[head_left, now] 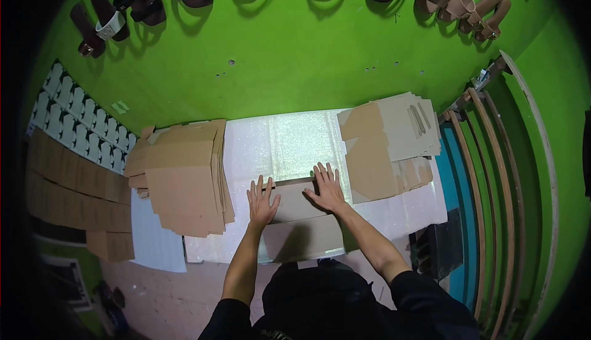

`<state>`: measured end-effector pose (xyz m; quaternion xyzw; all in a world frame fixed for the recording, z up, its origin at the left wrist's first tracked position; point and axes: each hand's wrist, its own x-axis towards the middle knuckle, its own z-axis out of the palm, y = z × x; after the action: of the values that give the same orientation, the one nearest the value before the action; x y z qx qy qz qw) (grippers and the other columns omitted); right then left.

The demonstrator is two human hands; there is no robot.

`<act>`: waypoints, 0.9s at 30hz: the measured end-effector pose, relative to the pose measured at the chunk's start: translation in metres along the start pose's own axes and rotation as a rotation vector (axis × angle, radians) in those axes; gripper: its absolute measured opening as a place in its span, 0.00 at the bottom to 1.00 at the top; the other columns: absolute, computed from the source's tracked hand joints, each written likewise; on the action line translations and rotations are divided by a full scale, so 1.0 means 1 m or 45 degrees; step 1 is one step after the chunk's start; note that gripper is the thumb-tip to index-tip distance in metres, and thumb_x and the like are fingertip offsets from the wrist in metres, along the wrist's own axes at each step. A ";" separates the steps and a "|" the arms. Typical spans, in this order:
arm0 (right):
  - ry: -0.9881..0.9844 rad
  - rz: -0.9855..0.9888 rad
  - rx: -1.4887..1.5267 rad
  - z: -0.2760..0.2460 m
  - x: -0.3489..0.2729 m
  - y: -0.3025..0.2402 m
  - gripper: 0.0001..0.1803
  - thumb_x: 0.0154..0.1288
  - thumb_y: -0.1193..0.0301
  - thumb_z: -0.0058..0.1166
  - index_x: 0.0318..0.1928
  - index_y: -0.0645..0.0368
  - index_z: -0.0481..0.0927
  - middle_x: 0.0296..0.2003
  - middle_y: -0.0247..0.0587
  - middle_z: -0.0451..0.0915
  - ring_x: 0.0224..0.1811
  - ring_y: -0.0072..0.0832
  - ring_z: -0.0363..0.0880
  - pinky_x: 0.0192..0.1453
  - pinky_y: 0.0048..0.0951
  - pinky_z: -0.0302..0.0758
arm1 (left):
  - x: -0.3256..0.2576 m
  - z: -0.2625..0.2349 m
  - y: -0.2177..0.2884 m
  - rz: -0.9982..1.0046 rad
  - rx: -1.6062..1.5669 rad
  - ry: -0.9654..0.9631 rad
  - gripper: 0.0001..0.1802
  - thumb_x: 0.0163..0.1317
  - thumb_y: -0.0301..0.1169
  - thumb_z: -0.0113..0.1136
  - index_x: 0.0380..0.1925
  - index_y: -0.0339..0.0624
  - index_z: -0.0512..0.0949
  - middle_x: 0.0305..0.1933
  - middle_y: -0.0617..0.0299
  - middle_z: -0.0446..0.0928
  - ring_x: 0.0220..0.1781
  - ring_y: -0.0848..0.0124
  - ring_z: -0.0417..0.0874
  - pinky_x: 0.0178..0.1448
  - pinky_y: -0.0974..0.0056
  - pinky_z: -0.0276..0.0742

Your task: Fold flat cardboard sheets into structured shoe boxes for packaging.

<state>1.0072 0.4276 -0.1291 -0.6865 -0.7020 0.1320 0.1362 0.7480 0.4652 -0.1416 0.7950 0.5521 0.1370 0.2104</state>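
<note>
With fingers spread, the left hand (pixel 262 206) and right hand (pixel 329 191) lie on either side of the cardboard (pixel 292 204) at the near edge of the table (pixel 245 146), between the left stack (pixel 183 189) and right stack (pixel 369 155), while pale print (pixel 274 335) on the dark shirt (pixel 326 306) is too small to read.

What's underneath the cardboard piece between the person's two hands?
A pale, shimmery table covering shows beyond and beside the cardboard piece, which appears to lie on it. Whatever is directly beneath is hidden; the left hand and right hand also cover parts of the cardboard.
</note>
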 end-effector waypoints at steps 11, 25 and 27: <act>-0.017 -0.051 -0.026 0.009 -0.032 0.003 0.42 0.74 0.44 0.43 0.77 0.60 0.56 0.78 0.55 0.50 0.81 0.55 0.44 0.81 0.62 0.42 | -0.003 0.012 -0.008 0.057 -0.013 0.095 0.41 0.65 0.45 0.63 0.77 0.54 0.60 0.81 0.48 0.51 0.80 0.38 0.51 0.77 0.30 0.50; -0.016 -0.066 -0.095 0.014 -0.029 0.013 0.44 0.73 0.44 0.45 0.78 0.58 0.53 0.79 0.54 0.49 0.81 0.54 0.43 0.82 0.60 0.40 | -0.093 -0.033 0.031 0.524 0.188 -0.375 0.42 0.57 0.50 0.69 0.71 0.50 0.68 0.81 0.48 0.52 0.83 0.44 0.46 0.78 0.26 0.40; -0.014 -0.087 -0.117 0.009 -0.026 0.004 0.43 0.74 0.44 0.42 0.78 0.58 0.53 0.79 0.53 0.49 0.82 0.53 0.43 0.82 0.60 0.41 | -0.144 -0.005 0.013 0.811 0.203 -0.304 0.40 0.58 0.52 0.68 0.70 0.53 0.71 0.82 0.52 0.52 0.84 0.46 0.44 0.77 0.23 0.40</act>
<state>1.0082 0.4017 -0.1397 -0.6669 -0.7311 0.0986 0.1050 0.7056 0.3274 -0.1286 0.9517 0.2569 0.0584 0.1575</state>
